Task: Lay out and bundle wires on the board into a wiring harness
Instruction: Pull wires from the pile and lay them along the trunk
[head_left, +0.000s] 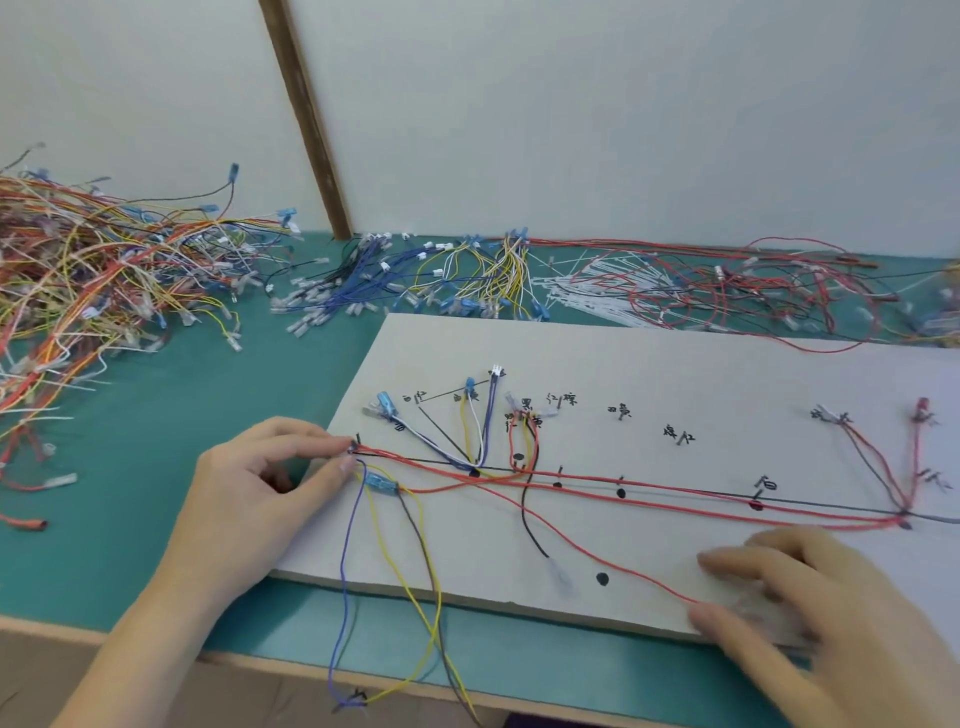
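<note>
The left hand pinches the ends of the red wires between thumb and fingertips at the board's left edge, right at the short tick that starts the drawn trunk line; this looks like a way of pinning the bundle's end to its mark so the run stays taut along the line. From that pinch the red wires stretch right, past several black dots, to a junction near the right edge where they fan up to two marked ends. The right hand lies near the board's front edge, blurred; its fingers curl over the far end of a single loose red strand that leaves the pinch and sags diagonally across the board, but I cannot tell whether it truly grips it or only presses it down. Probably that strand is being drawn out before it joins the trunk. Just beside the left fingertips a blue terminal rests on the board, and purple, yellow and dark wires drop from there over the front edge to hang below the table. Above the trunk, short branches in white, blue, yellow and red rise to handwritten labels. Behind the board lie sorted wire heaps and white cable ties, well apart from both hands.
</note>
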